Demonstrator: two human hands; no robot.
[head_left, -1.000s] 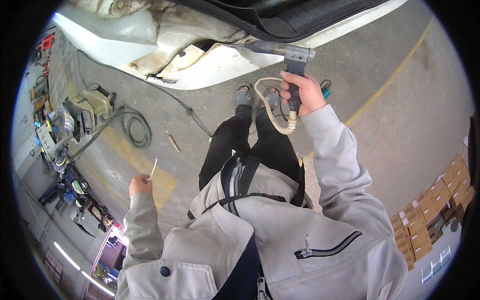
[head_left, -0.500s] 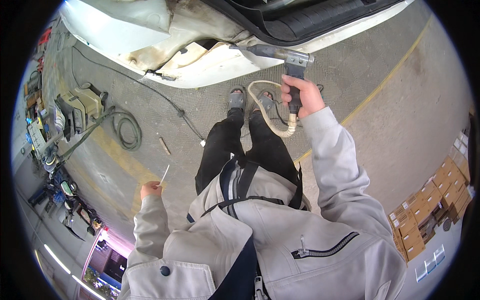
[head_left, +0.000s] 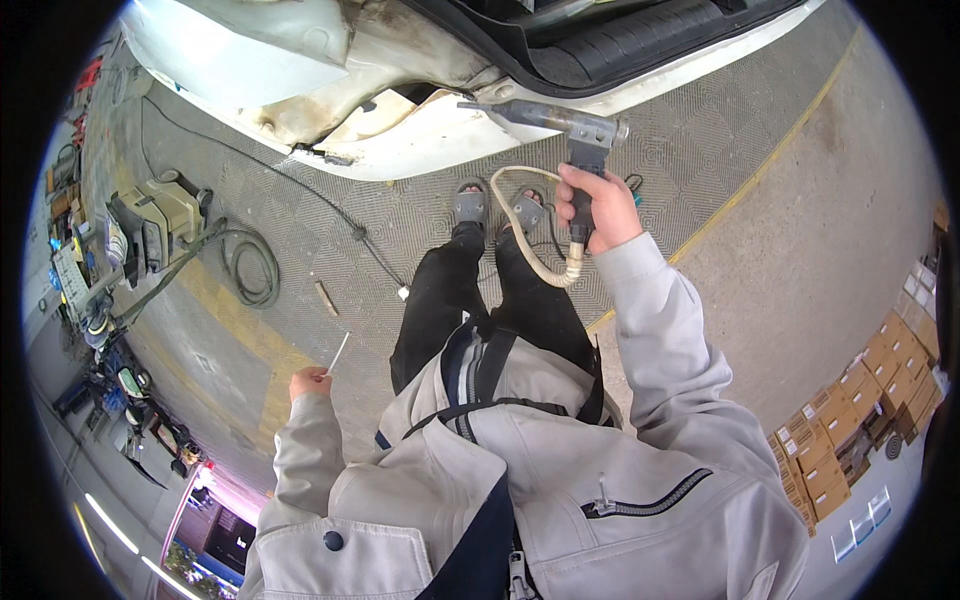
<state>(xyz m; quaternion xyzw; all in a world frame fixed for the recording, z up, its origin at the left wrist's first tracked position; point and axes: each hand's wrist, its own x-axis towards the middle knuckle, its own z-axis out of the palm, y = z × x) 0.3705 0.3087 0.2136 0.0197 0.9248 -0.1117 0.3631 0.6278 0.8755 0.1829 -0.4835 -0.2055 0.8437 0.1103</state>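
— Counted, left to right?

— One boxy pale green machine near the floor's left edge, one coil of dark hose just beside it, one thin black cable running across the patterned floor. Then one thin white rod, one gun-shaped tool, one cream hose looping from its handle. Two sandalled feet below the car's edge. One stack of brown cartons by the floor's right edge.

— Grips?

— Left hand closed around the lower end of the white rod, held low and out to the left, rod tilted up and to the right, well apart from the car. Right hand wrapped tight on the tool's handle, nozzle pointing left at the white car body along the upper edge of the view.

— Tip touching the panel?

— Very close to the cream, rust-stained patch; contact too fine to tell.

— Anything in the way?

— Cream hose hanging between tool and legs, crossing in front of the right foot. Black cable lying just left of the left leg. One small flat object on the floor between coil and rod, kind unclear.

— Containers?

— Cartons only, shut, contents hidden. Clutter of tools along the far left edge, too small to sort
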